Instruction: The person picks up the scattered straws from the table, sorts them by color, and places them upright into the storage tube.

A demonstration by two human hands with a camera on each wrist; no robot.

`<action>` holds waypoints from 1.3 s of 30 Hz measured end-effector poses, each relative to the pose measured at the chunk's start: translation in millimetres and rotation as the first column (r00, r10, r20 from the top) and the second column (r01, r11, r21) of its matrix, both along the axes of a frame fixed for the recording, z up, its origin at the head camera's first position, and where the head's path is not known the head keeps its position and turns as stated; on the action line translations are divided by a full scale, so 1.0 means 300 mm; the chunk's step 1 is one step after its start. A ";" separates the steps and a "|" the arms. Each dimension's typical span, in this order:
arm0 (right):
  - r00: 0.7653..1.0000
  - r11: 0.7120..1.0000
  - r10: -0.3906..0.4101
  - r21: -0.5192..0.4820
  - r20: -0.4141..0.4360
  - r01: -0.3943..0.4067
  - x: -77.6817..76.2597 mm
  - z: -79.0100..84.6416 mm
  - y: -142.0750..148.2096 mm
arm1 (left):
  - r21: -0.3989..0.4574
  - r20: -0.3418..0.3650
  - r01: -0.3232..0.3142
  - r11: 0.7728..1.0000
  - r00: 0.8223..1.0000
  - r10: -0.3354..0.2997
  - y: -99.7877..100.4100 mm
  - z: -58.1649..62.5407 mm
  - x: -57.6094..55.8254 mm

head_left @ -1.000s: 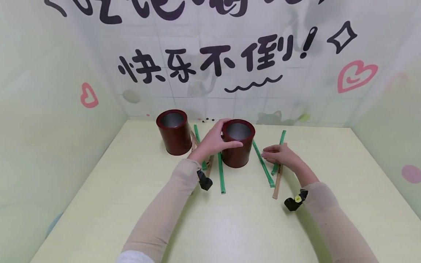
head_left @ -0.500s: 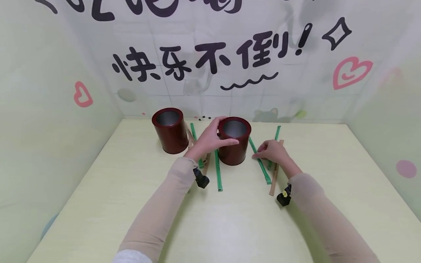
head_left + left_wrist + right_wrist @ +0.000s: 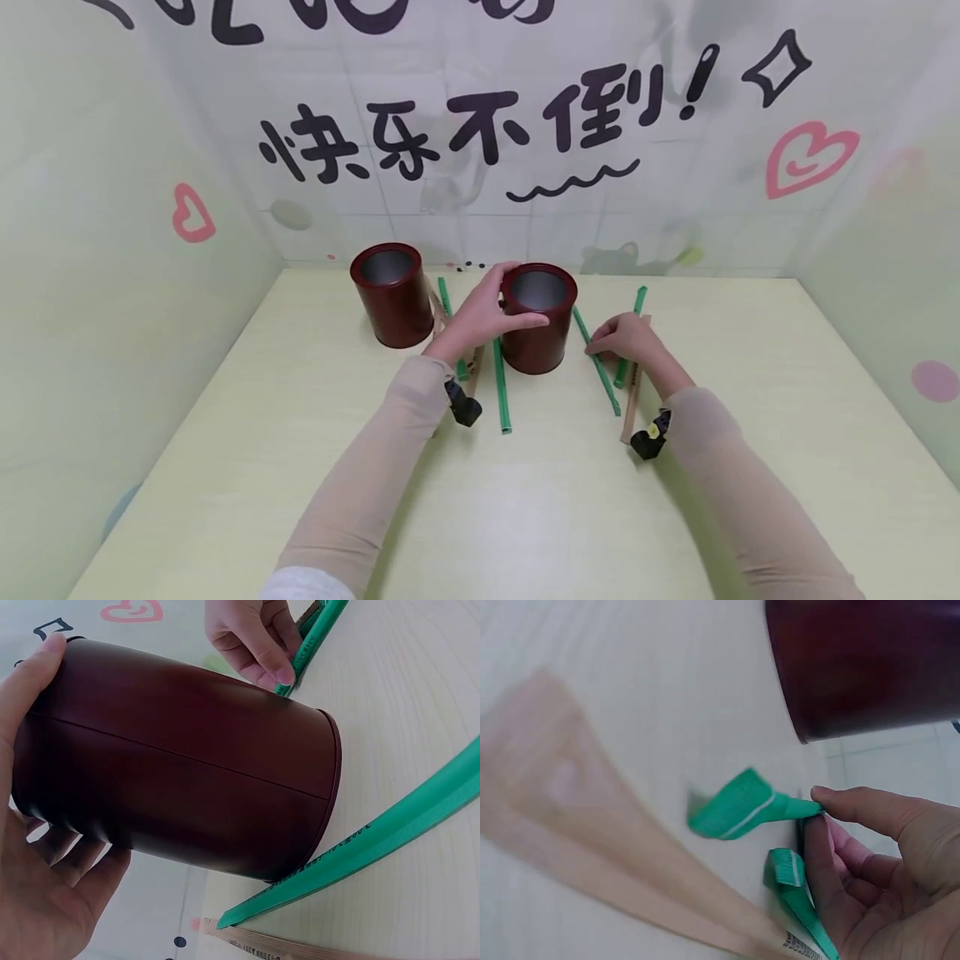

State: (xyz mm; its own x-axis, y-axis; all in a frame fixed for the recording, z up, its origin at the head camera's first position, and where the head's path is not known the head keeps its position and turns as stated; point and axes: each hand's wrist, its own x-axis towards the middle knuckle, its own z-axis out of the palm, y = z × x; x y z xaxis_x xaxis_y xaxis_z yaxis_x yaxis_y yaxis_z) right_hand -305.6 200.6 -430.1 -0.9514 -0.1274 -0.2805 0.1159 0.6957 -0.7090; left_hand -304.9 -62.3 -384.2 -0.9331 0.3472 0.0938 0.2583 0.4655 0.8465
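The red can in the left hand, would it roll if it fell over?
The red can would likely roll, since it looks round. It might be slippery, as it looks smooth and shiny. It's probably light for its size, because it looks hollow.

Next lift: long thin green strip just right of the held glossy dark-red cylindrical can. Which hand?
Right, probably. The right hand has its fingers pinching the green strip; the left hand is occupied gripping the dark-red can.
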 end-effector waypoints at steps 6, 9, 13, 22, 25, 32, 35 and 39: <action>0.995 0.984 -0.016 -0.177 0.094 0.033 0.001 -0.006 0.025 | 0.002 0.006 -0.006 1.000 1.000 0.006 -0.001 -0.003 0.005; 0.996 0.953 -0.021 -0.298 0.088 0.047 0.005 0.010 0.034 | 0.004 0.006 -0.009 1.000 1.000 0.009 -0.003 0.003 0.005; 0.995 0.886 -0.057 -0.456 0.077 0.086 0.017 0.043 0.047 | 0.013 0.003 -0.006 1.000 1.000 0.006 0.000 0.004 0.001; 0.983 0.688 -0.156 -0.703 0.101 0.182 0.049 0.111 0.074 | 0.037 0.003 0.012 0.999 1.000 -0.012 -0.002 -0.007 -0.004; 0.976 0.590 -0.188 -0.782 0.109 0.201 0.059 0.131 0.083 | 0.032 0.006 0.015 0.999 1.000 -0.015 -0.001 -0.005 -0.003; 0.956 0.424 -0.274 -0.880 0.102 0.215 0.080 0.190 0.085 | 0.033 0.009 0.028 0.999 1.000 -0.028 -0.001 0.001 -0.002; 0.947 0.370 -0.309 -0.906 0.090 0.207 0.088 0.220 0.075 | 0.034 0.016 0.026 0.999 1.000 -0.026 -0.001 0.002 0.001; 0.940 0.289 -0.333 -0.941 0.074 0.177 0.094 0.261 0.057 | 0.030 0.018 0.016 0.999 1.000 -0.016 -0.001 0.001 0.001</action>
State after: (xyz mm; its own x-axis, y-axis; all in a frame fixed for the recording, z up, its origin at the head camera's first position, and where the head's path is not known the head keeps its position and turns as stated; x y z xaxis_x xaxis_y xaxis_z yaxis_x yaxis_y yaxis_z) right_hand -277.3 217.6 -351.9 -0.9987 0.0286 -0.0433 0.0245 -0.4738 -0.8803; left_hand -304.6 -62.5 -384.0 -0.9292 0.3592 0.0870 0.2495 0.4359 0.8647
